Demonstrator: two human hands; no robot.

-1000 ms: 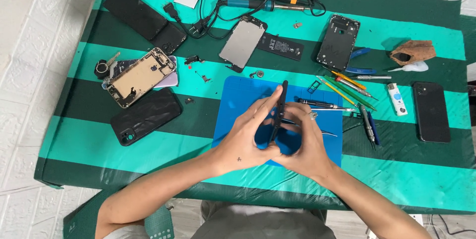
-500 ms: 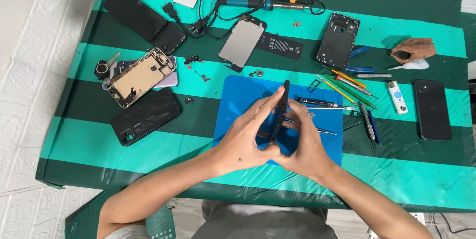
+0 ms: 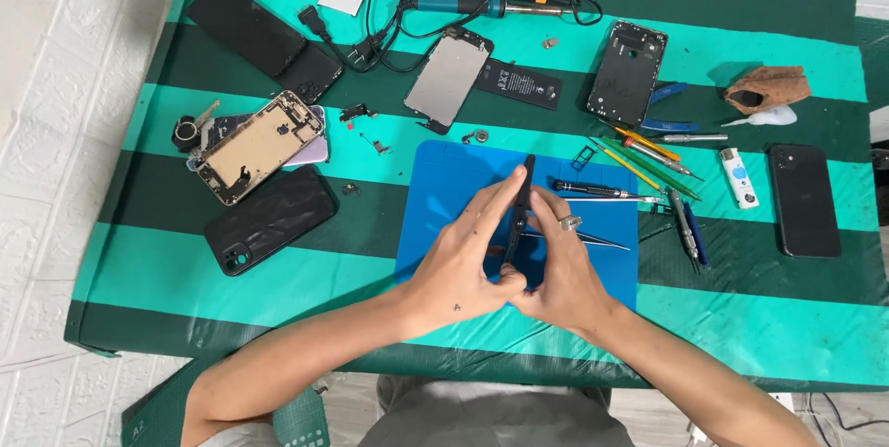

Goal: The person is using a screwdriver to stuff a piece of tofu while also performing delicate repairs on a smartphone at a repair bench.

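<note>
- The dark phone (image 3: 520, 215) stands on edge between the two hands above the blue work mat (image 3: 444, 188), its long axis running from the person's body toward the far side of the mat, top end tipped slightly away.
- The left hand (image 3: 458, 266) presses flat along the phone's left face, fingers stretched up its length; the right hand (image 3: 560, 266) closes on the right face, thumbs meeting at the near end. Both grip it, about equally near.
- On the mat just right of the phone lie the tweezers (image 3: 593, 241) and a black screwdriver (image 3: 602, 192), close under the right hand's fingers.
- Beyond the mat's far edge sits a silver screen panel (image 3: 446, 81) with a black battery (image 3: 519, 84) beside it.
- Left of the mat lie an opened phone frame (image 3: 255, 146) and a black phone case (image 3: 269, 220), well apart from the hands.
</note>
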